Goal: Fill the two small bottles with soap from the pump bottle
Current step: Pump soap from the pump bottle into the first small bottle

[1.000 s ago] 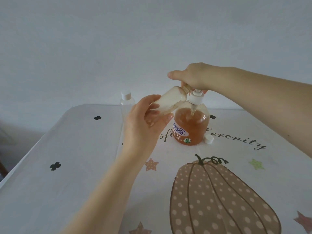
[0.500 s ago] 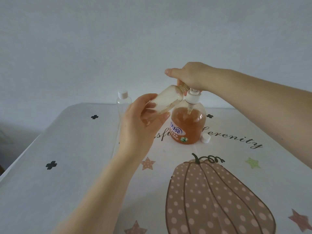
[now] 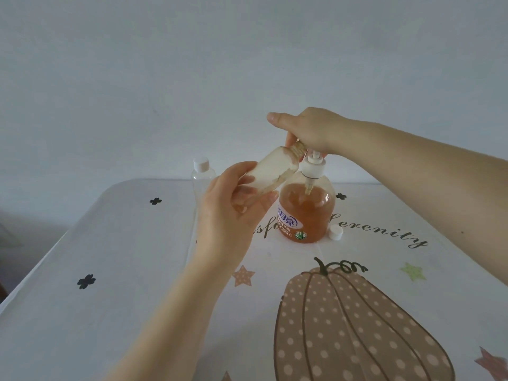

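The pump bottle (image 3: 306, 213) with orange soap stands on the table at centre. My right hand (image 3: 308, 132) lies over its pump head, fingers curled down around it; the nozzle is hidden under the hand. My left hand (image 3: 231, 213) grips a small bottle (image 3: 85, 171), tilted with its open mouth up against the pump under my right hand. Its inside looks smeared with pale soap. A second small clear bottle (image 3: 202, 174) with a white cap stands upright behind my left hand. A loose white cap (image 3: 336, 232) lies right of the pump bottle.
The table (image 3: 110, 270) wears a white cloth printed with a spotted pumpkin, stars, black clovers and script lettering. A plain pale wall rises right behind the table's far edge. The table's left edge drops off at the left of the view.
The pump stem now stands higher above the collar under my right hand. The small bottle stays tilted at the pump in my left hand. The view has shifted slightly.
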